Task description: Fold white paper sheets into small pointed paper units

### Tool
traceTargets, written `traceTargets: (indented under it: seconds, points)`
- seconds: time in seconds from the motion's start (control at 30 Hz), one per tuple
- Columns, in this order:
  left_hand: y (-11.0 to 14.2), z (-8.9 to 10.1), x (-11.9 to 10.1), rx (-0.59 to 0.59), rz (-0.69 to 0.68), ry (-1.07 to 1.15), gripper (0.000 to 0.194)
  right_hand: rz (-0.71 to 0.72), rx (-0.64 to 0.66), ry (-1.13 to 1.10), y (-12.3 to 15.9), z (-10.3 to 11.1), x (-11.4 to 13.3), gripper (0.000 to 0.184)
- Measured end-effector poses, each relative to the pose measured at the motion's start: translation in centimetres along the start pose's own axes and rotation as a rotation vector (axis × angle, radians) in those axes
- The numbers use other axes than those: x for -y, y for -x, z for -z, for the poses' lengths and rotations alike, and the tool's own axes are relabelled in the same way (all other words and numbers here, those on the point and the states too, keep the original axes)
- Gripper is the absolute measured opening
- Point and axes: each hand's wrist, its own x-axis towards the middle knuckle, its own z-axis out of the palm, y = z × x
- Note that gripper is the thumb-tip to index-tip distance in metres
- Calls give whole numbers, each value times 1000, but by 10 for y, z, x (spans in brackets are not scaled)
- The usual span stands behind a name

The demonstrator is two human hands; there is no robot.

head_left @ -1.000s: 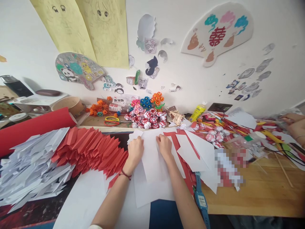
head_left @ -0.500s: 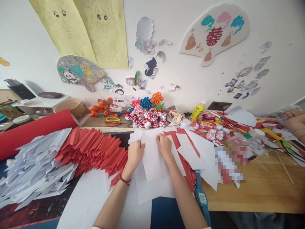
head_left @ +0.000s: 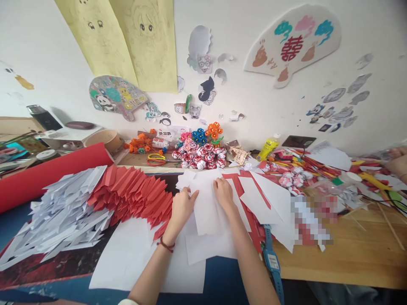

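My left hand (head_left: pixel 183 207) rests at the left edge of a narrow white paper sheet (head_left: pixel 207 214), fingers bent over it and thumb lying along the surface. Opposite it, my right hand (head_left: pixel 224 194) is closed on the sheet's right edge near the top. Both hands appear to grip this piece; its underside is hidden. Larger white sheets (head_left: pixel 203 250) lie beneath. To the left of my left hand runs a row of folded red paper pieces (head_left: pixel 130 192), with a heap of folded white paper pieces (head_left: pixel 70 212) beyond it.
A red paper roll (head_left: pixel 57 176) lies at the left. Paper flowers (head_left: pixel 203 156), scissors (head_left: pixel 156 159) and a yellow bottle (head_left: pixel 269 146) stand along the wall. White and red sheets (head_left: pixel 260 203) and a blue watch (head_left: pixel 272 260) lie to the right. Another person's arm (head_left: pixel 400 163) shows at the far right.
The view has shifted slightly. My left hand's fingers have loosened a little, and its thumb now shows on the sheet. My right hand keeps its place on the paper.
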Motion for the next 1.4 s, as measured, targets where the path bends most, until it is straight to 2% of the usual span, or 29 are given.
traceTargets:
  seconds: [0.13,0.2,0.27,0.4,0.6,0.9,1.03,1.13,1.23,1.4]
  points:
    - [22,1,9,75,11,82,37,69,-14,-78,28,17,-2,23]
    - [34,0,10,85,11,101,36,87,-30,-122,50,23,-5,28]
    - [44,-2,10,69,9,94,32,110,-67,-189,73,23,-10,34]
    - [54,-11,7,15,23,39,25,125,-69,-146,102,17,-16,45]
    - [59,-20,12,-95,-8,32,22,86,-21,-97,105,17,-12,48]
    - [77,-27,17,-207,-22,83,23,105,-49,-132,109,22,-11,47]
    - [82,-27,19,-255,-59,262,27,84,-90,-190,110,22,-11,46]
    - [85,-26,20,-237,-138,387,33,85,-121,-235,110,23,-13,44]
    - [88,-26,21,-190,-200,383,38,93,-119,-252,111,23,-14,43]
    - [90,-25,21,-132,-194,350,42,94,-104,-242,111,24,-13,43]
